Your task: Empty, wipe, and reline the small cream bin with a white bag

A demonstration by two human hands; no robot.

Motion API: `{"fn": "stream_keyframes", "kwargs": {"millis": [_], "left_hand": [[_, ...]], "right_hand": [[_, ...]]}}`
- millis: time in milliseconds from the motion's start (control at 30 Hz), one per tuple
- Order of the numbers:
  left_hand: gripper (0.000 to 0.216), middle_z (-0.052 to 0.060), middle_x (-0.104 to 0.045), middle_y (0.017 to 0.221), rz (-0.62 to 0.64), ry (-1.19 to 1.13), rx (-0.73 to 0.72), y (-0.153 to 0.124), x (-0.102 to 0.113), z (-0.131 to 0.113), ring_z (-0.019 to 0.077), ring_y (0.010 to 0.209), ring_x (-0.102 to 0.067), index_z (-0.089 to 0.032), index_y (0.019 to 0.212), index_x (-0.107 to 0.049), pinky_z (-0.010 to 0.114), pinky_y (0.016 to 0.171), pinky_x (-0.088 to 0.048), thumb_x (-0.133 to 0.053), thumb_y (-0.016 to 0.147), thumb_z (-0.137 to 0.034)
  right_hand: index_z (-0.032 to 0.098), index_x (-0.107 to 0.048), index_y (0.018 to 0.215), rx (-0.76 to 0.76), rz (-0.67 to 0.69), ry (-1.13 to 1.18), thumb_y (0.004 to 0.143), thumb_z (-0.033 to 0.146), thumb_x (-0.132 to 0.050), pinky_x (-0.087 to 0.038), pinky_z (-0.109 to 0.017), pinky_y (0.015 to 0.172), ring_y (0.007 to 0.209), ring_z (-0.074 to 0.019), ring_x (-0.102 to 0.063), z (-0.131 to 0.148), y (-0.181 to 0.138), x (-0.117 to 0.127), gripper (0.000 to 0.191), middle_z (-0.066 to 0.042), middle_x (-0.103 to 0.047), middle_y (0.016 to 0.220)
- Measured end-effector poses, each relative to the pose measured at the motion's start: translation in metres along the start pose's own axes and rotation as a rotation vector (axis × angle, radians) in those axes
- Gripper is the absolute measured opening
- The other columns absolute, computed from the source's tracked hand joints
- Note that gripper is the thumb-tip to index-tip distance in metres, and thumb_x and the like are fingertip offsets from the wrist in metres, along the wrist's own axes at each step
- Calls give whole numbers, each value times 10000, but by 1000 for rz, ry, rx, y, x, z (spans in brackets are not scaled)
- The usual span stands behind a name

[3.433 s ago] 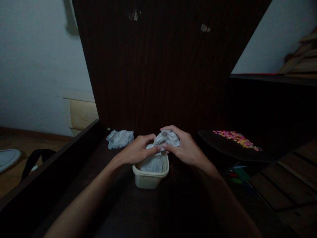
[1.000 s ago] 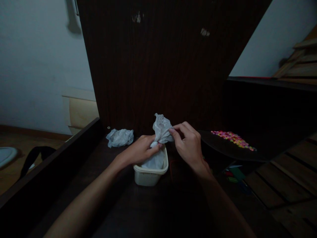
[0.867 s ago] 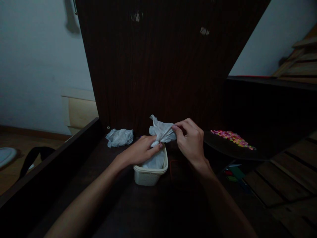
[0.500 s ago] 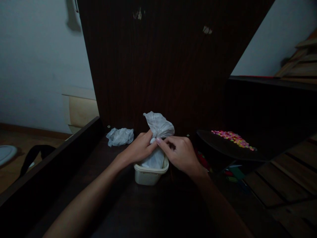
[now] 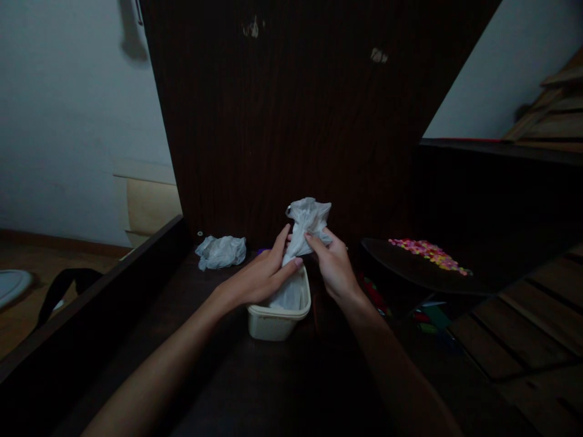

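1. The left hand (image 5: pixel 255 282) reached over the near left rim of a cream plastic container (image 5: pixel 277 320), its fingers (image 5: pixel 283 241) stretched out and pressed together against the neck of a white plastic bag (image 5: pixel 307 218).
2. The right hand (image 5: pixel 336 267) met it from the right, its fingers (image 5: pixel 315 240) pinching the bag's gathered neck.
3. The bag's lower part sat inside the container, and its crumpled top stood up above both hands.
4. The container rested on a dark surface (image 5: pixel 255 388), in front of a dark wooden panel (image 5: pixel 291 121).
5. A second crumpled bag (image 5: pixel 221 251) lay on the surface, far and left of the container, apart from it.
6. A dark tray (image 5: pixel 401 267) with colourful beads (image 5: pixel 428 252) lay to the right.
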State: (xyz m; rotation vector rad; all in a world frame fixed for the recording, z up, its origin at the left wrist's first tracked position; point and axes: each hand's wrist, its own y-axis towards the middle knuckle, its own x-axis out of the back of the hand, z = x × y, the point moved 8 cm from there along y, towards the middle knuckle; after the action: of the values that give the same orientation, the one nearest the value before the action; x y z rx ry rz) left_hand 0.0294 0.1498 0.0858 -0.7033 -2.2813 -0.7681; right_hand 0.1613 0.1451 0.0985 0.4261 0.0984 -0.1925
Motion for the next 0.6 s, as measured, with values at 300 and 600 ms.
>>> {"fn": "stream_keyframes", "kwargs": {"millis": [300, 600], "left_hand": [[611, 204, -549, 1521, 129, 92, -40, 2, -12, 5, 318, 1373, -571, -142, 1572, -325, 436, 1097, -468, -360, 1069, -486], [371, 80, -707, 1054, 185, 68, -169, 3, -13, -7, 220, 976, -655, -172, 1086, -636, 352, 935, -498, -349, 1101, -407]], "right_hand": [[245, -392, 679, -115, 87, 371, 842, 262, -580, -479, -297, 598, 527, -130, -389, 6, 16, -4, 250, 46, -375, 632], [262, -374, 693, -159, 119, 368, 867, 537, -577, -348, -284, 530, 524, -136, -249, 25, 6, -18, 383, 62, -284, 622]]}}
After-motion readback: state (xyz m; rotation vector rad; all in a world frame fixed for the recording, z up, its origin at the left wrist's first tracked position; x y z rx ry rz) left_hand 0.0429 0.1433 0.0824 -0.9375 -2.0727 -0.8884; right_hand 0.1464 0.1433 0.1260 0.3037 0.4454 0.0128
